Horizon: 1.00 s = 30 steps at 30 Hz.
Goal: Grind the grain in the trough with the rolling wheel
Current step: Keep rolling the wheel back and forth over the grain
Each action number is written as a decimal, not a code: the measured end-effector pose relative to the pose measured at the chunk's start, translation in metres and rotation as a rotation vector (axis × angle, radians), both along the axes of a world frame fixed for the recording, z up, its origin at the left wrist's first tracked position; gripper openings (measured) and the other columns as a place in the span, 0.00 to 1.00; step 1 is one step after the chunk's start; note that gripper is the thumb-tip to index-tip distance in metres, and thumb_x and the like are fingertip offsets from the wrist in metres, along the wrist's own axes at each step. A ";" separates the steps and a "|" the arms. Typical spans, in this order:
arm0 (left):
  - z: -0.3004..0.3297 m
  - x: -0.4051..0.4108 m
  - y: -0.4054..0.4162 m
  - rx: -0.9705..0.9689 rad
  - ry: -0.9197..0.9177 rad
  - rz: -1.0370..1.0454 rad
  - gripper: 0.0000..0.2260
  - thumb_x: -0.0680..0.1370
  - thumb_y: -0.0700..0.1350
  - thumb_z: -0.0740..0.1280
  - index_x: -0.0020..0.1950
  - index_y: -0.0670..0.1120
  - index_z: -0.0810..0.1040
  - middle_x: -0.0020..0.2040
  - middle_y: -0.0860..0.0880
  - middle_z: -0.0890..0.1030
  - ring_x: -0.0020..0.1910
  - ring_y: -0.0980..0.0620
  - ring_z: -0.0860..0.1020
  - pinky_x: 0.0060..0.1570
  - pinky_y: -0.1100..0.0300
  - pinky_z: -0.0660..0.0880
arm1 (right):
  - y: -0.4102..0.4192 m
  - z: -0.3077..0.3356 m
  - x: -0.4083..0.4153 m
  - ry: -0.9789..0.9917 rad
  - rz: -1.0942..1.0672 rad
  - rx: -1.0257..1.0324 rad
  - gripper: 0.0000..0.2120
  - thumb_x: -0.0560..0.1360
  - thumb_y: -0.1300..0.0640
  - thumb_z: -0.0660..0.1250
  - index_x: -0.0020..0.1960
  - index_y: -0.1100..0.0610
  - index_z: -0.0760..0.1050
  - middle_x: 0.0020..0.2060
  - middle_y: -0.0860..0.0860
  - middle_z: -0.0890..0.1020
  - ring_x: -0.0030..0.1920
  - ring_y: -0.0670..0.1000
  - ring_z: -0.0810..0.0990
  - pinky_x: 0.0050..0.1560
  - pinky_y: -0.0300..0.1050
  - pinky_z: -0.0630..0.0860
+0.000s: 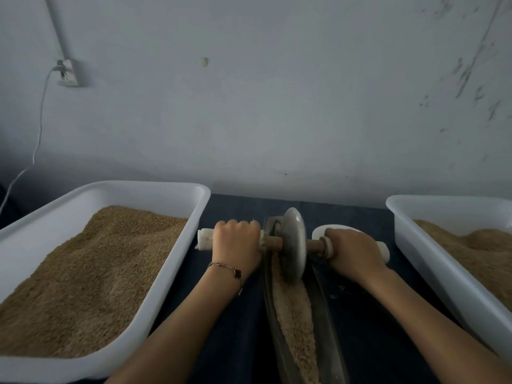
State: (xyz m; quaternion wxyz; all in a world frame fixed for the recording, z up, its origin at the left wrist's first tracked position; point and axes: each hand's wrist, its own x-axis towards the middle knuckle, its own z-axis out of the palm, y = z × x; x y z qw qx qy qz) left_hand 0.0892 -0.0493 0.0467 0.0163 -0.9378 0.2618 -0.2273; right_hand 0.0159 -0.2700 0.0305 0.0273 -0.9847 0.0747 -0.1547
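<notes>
Both fists wrapped round the wooden axle: left hand (237, 245) on its white-wrapped end, right hand (353, 252) opposite, smooth metal disc wheel (293, 245) upright between, at twelve o'clock in narrow boat-shaped trough (270, 322) of coarse tan grain (295, 325)

Just one view here, head-mounted, looking forward and down from right above the trough (324, 322). It's pretty close in, with the trough running away from the bottom edge toward the wall (277, 106), which fills everything beyond it. Wide-angle, so edges bend.
</notes>
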 end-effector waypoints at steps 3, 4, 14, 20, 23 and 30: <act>0.007 -0.026 0.005 0.049 0.055 -0.051 0.06 0.77 0.50 0.63 0.44 0.50 0.70 0.42 0.52 0.78 0.42 0.52 0.75 0.45 0.58 0.69 | 0.007 0.001 -0.033 0.124 -0.009 0.080 0.04 0.73 0.55 0.64 0.44 0.47 0.70 0.39 0.45 0.76 0.41 0.50 0.78 0.39 0.45 0.71; 0.007 -0.037 0.010 0.056 0.089 -0.061 0.06 0.77 0.51 0.63 0.44 0.50 0.69 0.43 0.52 0.78 0.43 0.52 0.76 0.46 0.58 0.69 | 0.010 0.002 -0.045 0.154 -0.013 0.070 0.06 0.72 0.55 0.64 0.44 0.46 0.69 0.40 0.44 0.76 0.41 0.49 0.77 0.39 0.44 0.71; 0.005 -0.121 0.063 0.055 0.377 -0.082 0.06 0.75 0.54 0.59 0.42 0.55 0.63 0.40 0.56 0.73 0.42 0.55 0.76 0.35 0.59 0.61 | 0.038 0.034 -0.129 0.127 0.055 -0.217 0.21 0.64 0.54 0.71 0.33 0.43 0.57 0.28 0.41 0.62 0.29 0.40 0.61 0.28 0.35 0.55; -0.009 -0.077 0.044 0.017 0.414 -0.021 0.06 0.74 0.52 0.61 0.41 0.54 0.65 0.40 0.56 0.73 0.40 0.54 0.74 0.36 0.59 0.64 | 0.026 0.015 -0.075 0.167 0.012 -0.124 0.10 0.70 0.52 0.66 0.42 0.42 0.64 0.42 0.42 0.76 0.43 0.44 0.75 0.39 0.39 0.67; -0.012 -0.041 0.029 -0.113 0.399 -0.005 0.04 0.74 0.53 0.61 0.41 0.53 0.70 0.39 0.56 0.75 0.38 0.55 0.75 0.37 0.59 0.68 | 0.017 0.012 -0.032 0.073 -0.012 -0.194 0.07 0.70 0.51 0.65 0.42 0.44 0.66 0.43 0.44 0.79 0.43 0.47 0.76 0.39 0.42 0.64; -0.004 -0.003 0.007 -0.075 0.196 0.028 0.06 0.74 0.53 0.62 0.41 0.51 0.70 0.37 0.54 0.74 0.37 0.53 0.75 0.40 0.58 0.70 | 0.005 0.009 0.006 -0.013 -0.026 -0.172 0.06 0.71 0.52 0.65 0.42 0.47 0.67 0.42 0.46 0.79 0.41 0.49 0.76 0.39 0.44 0.62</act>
